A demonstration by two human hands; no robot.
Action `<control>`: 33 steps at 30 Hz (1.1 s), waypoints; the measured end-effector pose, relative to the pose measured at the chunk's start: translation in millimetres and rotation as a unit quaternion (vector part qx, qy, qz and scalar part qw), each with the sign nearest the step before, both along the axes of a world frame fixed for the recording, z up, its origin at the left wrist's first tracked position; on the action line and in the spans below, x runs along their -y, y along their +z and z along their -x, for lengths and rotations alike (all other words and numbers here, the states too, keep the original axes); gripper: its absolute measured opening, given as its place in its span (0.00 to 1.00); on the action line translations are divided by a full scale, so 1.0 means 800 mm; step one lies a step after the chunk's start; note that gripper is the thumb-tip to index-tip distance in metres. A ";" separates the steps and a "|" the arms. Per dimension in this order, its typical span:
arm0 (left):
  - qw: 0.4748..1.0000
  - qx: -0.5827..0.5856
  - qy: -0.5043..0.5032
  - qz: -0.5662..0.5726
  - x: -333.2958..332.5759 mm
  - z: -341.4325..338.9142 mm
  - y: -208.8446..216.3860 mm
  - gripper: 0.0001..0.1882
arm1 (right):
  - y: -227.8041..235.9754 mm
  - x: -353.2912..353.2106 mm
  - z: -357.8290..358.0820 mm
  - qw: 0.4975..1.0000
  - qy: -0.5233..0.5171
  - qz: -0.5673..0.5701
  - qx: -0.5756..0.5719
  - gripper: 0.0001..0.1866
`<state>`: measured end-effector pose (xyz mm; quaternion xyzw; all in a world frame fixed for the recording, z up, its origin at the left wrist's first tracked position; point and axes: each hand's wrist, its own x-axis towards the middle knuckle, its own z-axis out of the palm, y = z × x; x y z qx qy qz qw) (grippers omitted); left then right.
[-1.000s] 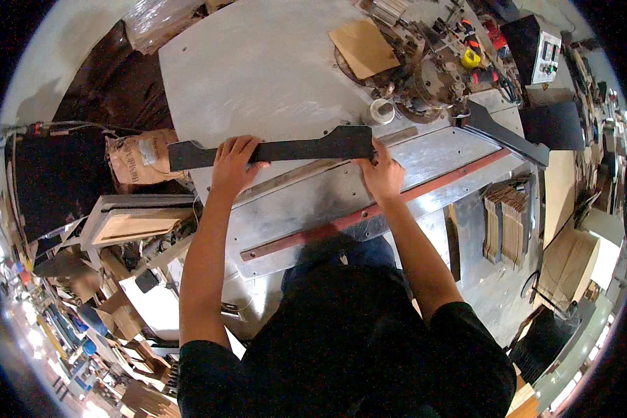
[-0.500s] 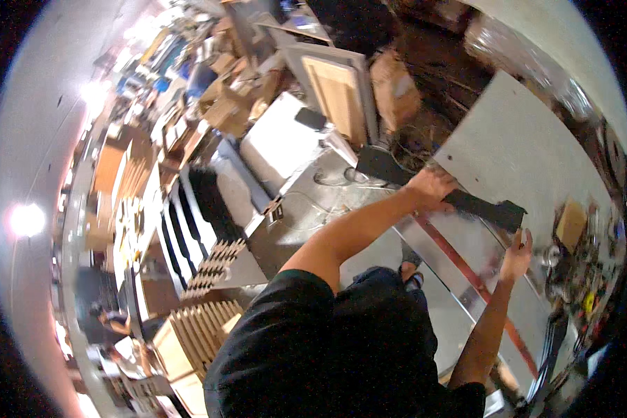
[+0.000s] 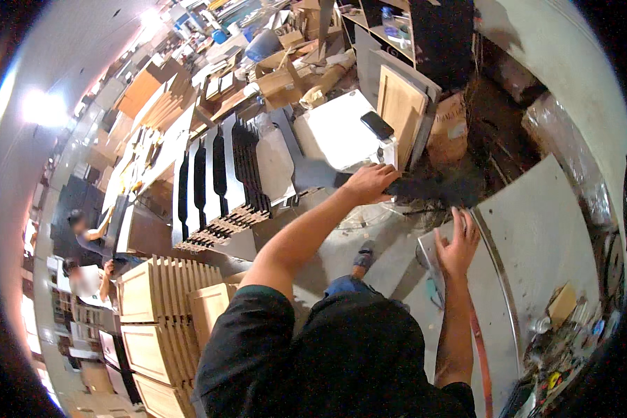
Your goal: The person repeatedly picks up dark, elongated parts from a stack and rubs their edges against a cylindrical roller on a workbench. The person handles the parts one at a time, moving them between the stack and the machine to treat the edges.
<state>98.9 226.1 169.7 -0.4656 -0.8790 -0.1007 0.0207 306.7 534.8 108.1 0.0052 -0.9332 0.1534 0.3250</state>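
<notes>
A long black board with wider ends is held out level in front of me, blurred by motion. My left hand grips it near its middle, fingers wrapped over the edge. The board's left end, grey in the light, reaches toward a stack of similar shaped black boards standing on edge. My right hand is by the board's right end, its fingers apart and the fingertips at the board's near edge. Whether they touch it, I cannot tell.
Stacked wooden panels stand at lower left. A phone lies on a white board. To the right is a large grey sheet, with clutter beyond. Framed panels and a cardboard box are ahead. Two people work far left.
My view has turned left. The black board has swung left toward the stack with my left hand still gripping it. My right hand has moved left with its end.
</notes>
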 end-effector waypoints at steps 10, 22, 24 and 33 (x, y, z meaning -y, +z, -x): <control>0.997 -0.013 -0.072 -0.022 0.232 0.174 0.052 0.31 | 0.047 0.291 0.255 0.938 0.233 0.030 0.256 0.53; 0.688 0.083 0.533 -0.486 0.429 0.329 -0.187 0.50 | -0.035 0.578 0.441 0.917 0.200 0.097 0.332 0.50; 0.691 0.138 0.562 -0.434 0.428 0.357 -0.194 0.63 | -0.066 0.602 0.459 0.916 0.185 0.104 0.342 0.48; 0.704 0.168 0.566 -0.395 0.420 0.374 -0.232 0.64 | -0.104 0.631 0.495 0.916 0.195 0.162 0.312 0.42</control>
